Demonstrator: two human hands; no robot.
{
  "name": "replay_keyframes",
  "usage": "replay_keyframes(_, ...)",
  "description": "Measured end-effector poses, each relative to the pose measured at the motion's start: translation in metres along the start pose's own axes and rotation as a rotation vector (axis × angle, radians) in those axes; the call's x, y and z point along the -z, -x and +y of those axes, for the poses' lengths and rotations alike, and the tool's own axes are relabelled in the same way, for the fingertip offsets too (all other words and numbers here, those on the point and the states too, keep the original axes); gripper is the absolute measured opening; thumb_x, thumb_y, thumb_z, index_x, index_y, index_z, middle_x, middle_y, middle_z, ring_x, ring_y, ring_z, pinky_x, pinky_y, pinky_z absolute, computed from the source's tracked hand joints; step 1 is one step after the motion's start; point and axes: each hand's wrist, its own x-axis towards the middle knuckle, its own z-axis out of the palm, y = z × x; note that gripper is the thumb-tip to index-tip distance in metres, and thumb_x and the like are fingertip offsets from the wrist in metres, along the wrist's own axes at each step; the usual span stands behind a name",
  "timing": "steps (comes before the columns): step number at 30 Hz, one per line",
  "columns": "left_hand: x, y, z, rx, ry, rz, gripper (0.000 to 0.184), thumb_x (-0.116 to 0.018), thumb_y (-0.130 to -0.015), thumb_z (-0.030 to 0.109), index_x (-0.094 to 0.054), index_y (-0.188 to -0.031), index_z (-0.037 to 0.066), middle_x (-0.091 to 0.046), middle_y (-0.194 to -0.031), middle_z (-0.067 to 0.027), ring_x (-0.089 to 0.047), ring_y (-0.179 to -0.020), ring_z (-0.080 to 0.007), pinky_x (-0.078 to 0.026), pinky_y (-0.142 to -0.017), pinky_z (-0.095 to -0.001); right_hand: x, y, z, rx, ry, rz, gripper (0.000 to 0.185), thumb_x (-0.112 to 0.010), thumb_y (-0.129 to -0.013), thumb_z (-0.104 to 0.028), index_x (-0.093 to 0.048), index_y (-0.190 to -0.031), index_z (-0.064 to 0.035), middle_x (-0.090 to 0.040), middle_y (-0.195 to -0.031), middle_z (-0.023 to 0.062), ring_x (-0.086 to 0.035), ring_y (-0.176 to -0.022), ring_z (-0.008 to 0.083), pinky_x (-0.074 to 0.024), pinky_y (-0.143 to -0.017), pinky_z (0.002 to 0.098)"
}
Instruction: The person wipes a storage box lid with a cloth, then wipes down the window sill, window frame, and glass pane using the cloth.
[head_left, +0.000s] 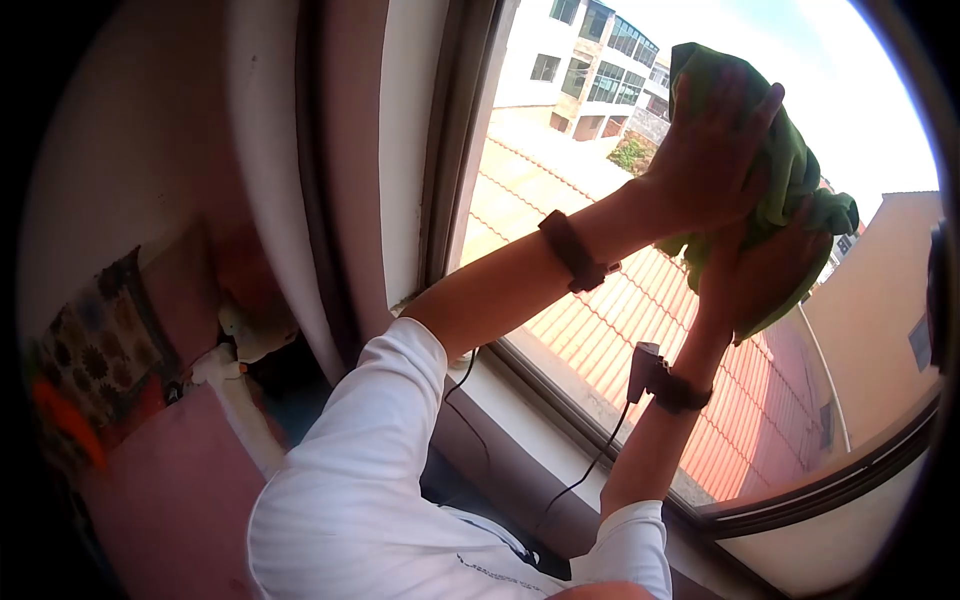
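A green cloth is bunched up against the window glass in the upper right of the head view. My left hand presses on its upper part, the fingers over the fabric and partly lost in shadow. Lower down, my right hand holds the cloth's lower folds, with some fabric draped over and around the fingers. Both arms are stretched out towards the pane. Each wrist wears a dark band; a small device with a cable sits at the right one.
The dark window frame runs up the left of the pane, above a pale sill. Outside are tiled roofs and a white building. A curtain hangs left, near a pink surface and patterned fabric.
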Motion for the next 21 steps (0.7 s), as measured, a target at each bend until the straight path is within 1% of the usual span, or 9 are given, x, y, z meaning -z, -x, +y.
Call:
replay_keyframes(2, 0.003, -0.006, -0.04, -0.148, -0.377, -0.022, 0.067, -0.058, -0.089, 0.033, -0.043, -0.145, 0.001, -0.042, -0.145, -0.0268, -0.03, -0.142, -0.0486, -0.016, -0.112, -0.0727, -0.008, -0.025, -0.029, 0.035, -0.062, -0.003, 0.073, -0.066, -0.082, -0.043, -0.046, -0.138, 0.0003, -0.054, -0.131, 0.0254, -0.045, -0.129, 0.0441, -0.0314, -0.114, 0.0497)
replay_keyframes(3, 0.034, -0.005, -0.021, -0.03, -0.29, -0.034, 0.066, -0.057, -0.088, 0.034, -0.046, -0.142, -0.002, -0.044, -0.145, -0.0236, -0.031, -0.141, -0.0477, -0.019, -0.113, -0.0698, -0.015, -0.032, -0.041, 0.045, -0.121, 0.006, 0.065, -0.07, -0.08, -0.036, -0.052, -0.131, 0.0001, -0.06, -0.122, 0.0233, -0.053, -0.119, 0.0416, -0.0387, -0.107, 0.0477)
replay_keyframes(4, 0.044, -0.001, -0.046, -0.03, -0.143, -0.022, 0.066, -0.057, -0.09, 0.033, -0.043, -0.141, -0.007, -0.043, -0.146, -0.0248, -0.032, -0.141, -0.0474, -0.022, -0.114, -0.0657, -0.027, -0.035, -0.053, 0.042, -0.114, 0.002, 0.065, -0.07, -0.08, -0.036, -0.052, -0.131, 0.0001, -0.06, -0.122, 0.0233, -0.053, -0.119, 0.0416, -0.0387, -0.107, 0.0477)
replay_keyframes(6, 0.031, 0.014, -0.12, -0.233, -0.431, 0.178, 0.07, -0.058, -0.09, 0.032, -0.04, -0.141, -0.012, -0.04, -0.147, -0.0279, -0.033, -0.141, -0.0466, -0.023, -0.115, -0.0627, -0.048, -0.041, -0.073, 0.13, -0.23, 0.051, 0.057, -0.07, -0.077, -0.026, -0.054, -0.125, -0.0007, -0.059, -0.122, 0.0218, -0.053, -0.119, 0.0406, -0.0392, -0.107, 0.0469)
replay_keyframes(7, 0.031, 0.029, -0.13, -0.171, -0.406, 0.239, 0.071, -0.058, -0.09, 0.032, -0.039, -0.142, -0.013, -0.04, -0.147, -0.0299, -0.033, -0.141, -0.0463, -0.024, -0.115, -0.0625, -0.059, -0.027, -0.082, 0.067, -0.29, -0.071, 0.062, -0.062, -0.086, -0.027, -0.048, -0.141, -0.0011, -0.047, -0.145, 0.025, -0.039, -0.14, 0.0432, -0.0252, -0.121, 0.0513)
replay_keyframes(8, 0.04, 0.039, -0.139, -0.107, -0.379, 0.3, 0.073, -0.058, -0.09, 0.032, -0.037, -0.142, -0.014, -0.039, -0.147, -0.0318, -0.034, -0.141, -0.0459, -0.024, -0.116, -0.0622, -0.069, -0.02, -0.091, 0.132, -0.265, -0.089, 0.062, -0.061, -0.088, -0.028, -0.047, -0.143, -0.0029, -0.045, -0.146, 0.0271, -0.036, -0.141, 0.0458, -0.0253, -0.12, 0.053)
replay_keyframes(12, 0.117, 0.088, -0.153, 0.176, -0.481, -0.389, 0.077, -0.059, -0.09, 0.032, -0.031, -0.145, -0.015, -0.034, -0.149, -0.0372, -0.028, -0.143, -0.0524, -0.021, -0.116, -0.0638, -0.079, 0.042, -0.112, 0.223, -0.395, -0.273, 0.058, -0.061, -0.09, -0.018, -0.046, -0.144, -0.0047, -0.042, -0.146, 0.0317, -0.03, -0.143, 0.0503, -0.0272, -0.118, 0.0586)
replay_keyframes(17, 0.133, 0.198, -0.154, 0.253, -0.263, -0.328, 0.079, -0.063, -0.09, 0.026, -0.026, -0.148, -0.012, -0.02, -0.154, -0.0408, -0.021, -0.145, -0.0536, -0.016, -0.114, -0.0682, -0.074, 0.117, -0.117, 0.228, -0.418, -0.551, 0.06, -0.064, -0.085, -0.01, -0.05, -0.143, -0.0066, -0.039, -0.149, 0.0281, -0.028, -0.144, 0.0492, -0.0274, -0.118, 0.0581)
replay_keyframes(21, 0.134, 0.154, -0.159, 0.17, -0.186, -0.239, 0.079, -0.064, -0.088, 0.026, -0.027, -0.149, -0.011, -0.02, -0.155, -0.038, -0.023, -0.146, -0.0516, -0.014, -0.116, -0.0666, -0.071, 0.059, -0.13, 0.262, -0.359, -0.511, 0.066, -0.068, -0.077, -0.005, -0.05, -0.141, -0.0076, -0.042, -0.15, 0.0215, -0.031, -0.145, 0.0448, -0.0278, -0.119, 0.0557)
